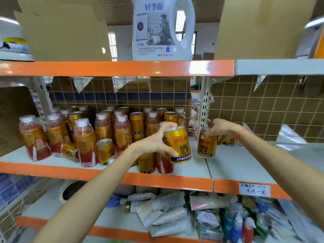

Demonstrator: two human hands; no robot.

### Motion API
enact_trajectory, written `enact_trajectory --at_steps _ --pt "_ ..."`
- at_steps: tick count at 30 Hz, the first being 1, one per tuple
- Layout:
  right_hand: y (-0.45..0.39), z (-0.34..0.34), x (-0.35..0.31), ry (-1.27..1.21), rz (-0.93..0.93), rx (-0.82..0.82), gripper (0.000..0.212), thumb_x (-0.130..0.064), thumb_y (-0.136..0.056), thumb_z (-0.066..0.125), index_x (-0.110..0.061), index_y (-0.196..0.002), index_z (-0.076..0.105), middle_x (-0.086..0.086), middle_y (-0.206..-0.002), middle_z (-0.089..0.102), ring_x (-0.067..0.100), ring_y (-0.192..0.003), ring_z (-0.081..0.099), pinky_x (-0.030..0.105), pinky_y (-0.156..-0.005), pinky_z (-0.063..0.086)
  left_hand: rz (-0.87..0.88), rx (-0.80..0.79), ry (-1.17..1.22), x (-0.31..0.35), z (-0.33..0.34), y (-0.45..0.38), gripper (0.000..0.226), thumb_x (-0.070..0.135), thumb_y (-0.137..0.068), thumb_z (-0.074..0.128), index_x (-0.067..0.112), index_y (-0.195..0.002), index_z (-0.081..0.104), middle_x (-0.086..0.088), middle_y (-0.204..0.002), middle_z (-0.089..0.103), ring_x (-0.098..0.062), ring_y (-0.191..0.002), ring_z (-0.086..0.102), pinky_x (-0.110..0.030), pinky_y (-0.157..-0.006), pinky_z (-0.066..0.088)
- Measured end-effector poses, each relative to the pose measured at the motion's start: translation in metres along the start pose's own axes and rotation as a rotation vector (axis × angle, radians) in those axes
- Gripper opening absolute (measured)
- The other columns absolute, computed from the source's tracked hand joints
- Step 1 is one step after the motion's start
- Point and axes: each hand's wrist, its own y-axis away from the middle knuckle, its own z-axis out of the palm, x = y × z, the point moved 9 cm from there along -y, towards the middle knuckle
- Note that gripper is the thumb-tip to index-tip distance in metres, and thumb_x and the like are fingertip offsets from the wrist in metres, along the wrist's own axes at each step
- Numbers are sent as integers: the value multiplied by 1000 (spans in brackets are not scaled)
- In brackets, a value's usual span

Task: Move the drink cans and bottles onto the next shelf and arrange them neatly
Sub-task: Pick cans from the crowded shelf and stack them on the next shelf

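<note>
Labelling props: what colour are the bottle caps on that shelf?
White caps on the clear plastic bottles; clearest in the head view.

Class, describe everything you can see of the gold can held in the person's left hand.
The gold can looks like shiny metal, with a silver top rim, a red bull emblem, "Red Bull" lettering and a dark blue band of white characters near its base. It tilts slightly. The left hand grips it, fingers over the top and thumb low on its side. It is held just right of the crowded bottles and cans, near the shelf joint.
</note>
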Motion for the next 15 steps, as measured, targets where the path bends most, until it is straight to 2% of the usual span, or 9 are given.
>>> enact_trajectory --at_steps 2,3,5,7,9,13,15 --pt "27 -5 -4 -34 12 4 48 -22 -72 81 -18 -101 43 8 -101 51 29 -97 52 37 -68 54 8 -31 37 5 13 -9 89 2 -71 79 52 -126 30 -2 -134 41 -25 -115 55 -49 -90 52" --pt "31 -9 -1 -38 32 18 43 -18 -78 75 -14 -107 44 8 -103 50 31 -101 53 39 -70 55 10 -40 55 7 19 -12 88 -1 -73 77 52 -127 30 -1 -133 42 -24 -111 58 -45 -83 54" --pt "43 -16 -1 -30 49 28 52 -19 -79 74 -3 -118 44 12 -113 51 35 -108 55 42 -74 57 16 -60 87 11 28 -18 85 -4 -75 73 51 -124 32 -3 -130 45 -19 -100 61 -31 -66 55" --pt "49 -26 10 -17 42 74 54 -22 -78 76 -3 -119 47 15 -118 54 34 -106 57 41 -70 59 15 -78 117 14 36 -24 84 -7 -75 73 51 -123 35 -6 -129 46 -18 -96 61 -24 -61 52" --pt "53 -30 22 -1 68 79 49 -24 -78 76 -6 -114 48 15 -120 54 33 -105 57 40 -70 59 5 -80 142 16 39 -30 86 -9 -74 72 47 -126 33 -7 -131 45 -17 -97 60 -24 -62 53" --pt "73 -36 28 15 59 124 46 -23 -79 74 -7 -113 48 14 -120 54 33 -108 57 40 -72 59 -10 -62 94 27 45 -39 94 -8 -70 76 42 -131 26 -3 -129 44 -23 -114 54 -35 -80 57" --pt "80 -38 34 1 72 143 49 -23 -78 75 -5 -116 49 15 -120 56 32 -107 57 41 -71 59 -12 -44 52 26 50 -43 96 -8 -67 78 37 -133 25 0 -126 47 -21 -116 53 -30 -83 56"
